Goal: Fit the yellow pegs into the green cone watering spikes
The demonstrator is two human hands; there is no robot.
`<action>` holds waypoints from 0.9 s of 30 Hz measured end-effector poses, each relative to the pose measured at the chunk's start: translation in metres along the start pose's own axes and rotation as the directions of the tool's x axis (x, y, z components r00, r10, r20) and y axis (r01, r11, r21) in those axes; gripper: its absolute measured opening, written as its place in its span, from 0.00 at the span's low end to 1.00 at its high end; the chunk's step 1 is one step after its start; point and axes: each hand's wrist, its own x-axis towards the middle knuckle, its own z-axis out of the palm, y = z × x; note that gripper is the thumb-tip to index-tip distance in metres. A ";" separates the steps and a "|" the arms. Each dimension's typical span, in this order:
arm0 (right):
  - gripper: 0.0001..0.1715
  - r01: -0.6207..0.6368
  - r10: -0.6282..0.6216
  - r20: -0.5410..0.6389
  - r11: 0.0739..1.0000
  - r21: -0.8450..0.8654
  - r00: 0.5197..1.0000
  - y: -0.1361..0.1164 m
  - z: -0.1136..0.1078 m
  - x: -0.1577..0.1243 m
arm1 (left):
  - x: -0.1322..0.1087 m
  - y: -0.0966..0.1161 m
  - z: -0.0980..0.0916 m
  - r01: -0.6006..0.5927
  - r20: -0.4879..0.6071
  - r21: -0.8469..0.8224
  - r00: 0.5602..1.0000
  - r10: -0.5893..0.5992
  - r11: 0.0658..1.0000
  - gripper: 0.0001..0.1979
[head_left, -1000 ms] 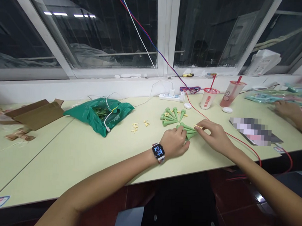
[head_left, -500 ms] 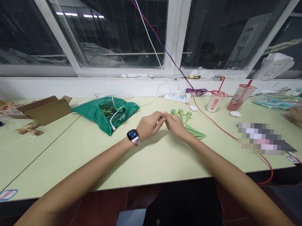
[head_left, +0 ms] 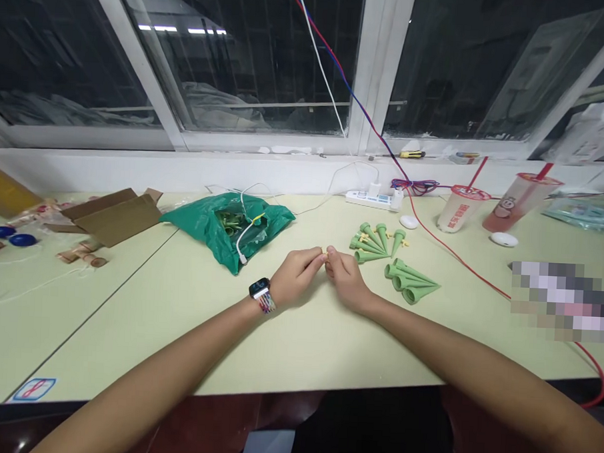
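- Left hand (head_left: 294, 276): fingers and thumb are closed in a pinch on a small pale-yellow plastic piece (head_left: 325, 251), which shows only at the fingertips.
- Right hand (head_left: 344, 280): fingers are curled and closed up against the same piece from the other side; whether they grip it too is hidden.
- The piece sits between the hands, at 12 o'clock from the wrists. It looks light, stiff and easy to drop, so a fingertip-and-thumb pinch seems the surest hold.
- Two groups of green plastic cone stakes lie on the desk near the hands: the first group (head_left: 374, 246) at 2 o'clock, the second group (head_left: 410, 283) at 3 o'clock. They look light and rigid, and the wide end seems the easiest place to hold.
- A green plastic bag (head_left: 226, 226) with a white cable across it lies at 10 o'clock, beyond it a flattened cardboard box (head_left: 113, 211).
- A white power strip (head_left: 372, 201) sits at 1 o'clock against the wall.
- A smartwatch (head_left: 259, 289) circles the left wrist.
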 end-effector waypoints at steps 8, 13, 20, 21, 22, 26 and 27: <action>0.34 0.093 -0.096 -0.037 0.994 -0.062 0.995 -0.003 -0.001 0.001 | 0.002 0.010 0.001 0.192 0.033 -0.296 0.981 -0.191 0.936 0.26; 0.34 0.139 -0.144 -0.043 0.984 -0.111 0.989 -0.010 -0.002 -0.003 | 0.005 0.012 0.004 0.277 0.115 -0.498 0.960 -0.254 0.822 0.29; 0.38 -0.014 0.015 -0.003 0.994 0.104 1.000 -0.010 0.001 0.003 | 0.002 0.006 0.001 0.124 0.018 -0.159 0.992 -0.123 0.979 0.24; 0.38 -0.059 0.057 0.021 0.985 0.162 0.998 -0.009 0.002 0.004 | 0.002 0.005 -0.001 0.069 0.013 -0.031 0.998 -0.069 0.997 0.22; 0.38 -0.096 0.089 0.045 0.974 0.206 0.995 -0.009 0.003 0.005 | 0.001 0.004 -0.003 0.026 0.018 0.071 0.999 -0.028 0.997 0.20; 0.38 -0.120 0.113 0.049 0.977 0.178 0.992 -0.007 0.003 0.003 | 0.000 0.002 -0.003 -0.002 0.022 0.157 1.000 -0.002 0.988 0.17; 0.37 -0.099 0.096 0.029 0.986 0.137 0.995 -0.006 0.002 0.003 | 0.000 0.002 -0.002 0.006 0.018 0.138 1.000 -0.009 0.990 0.18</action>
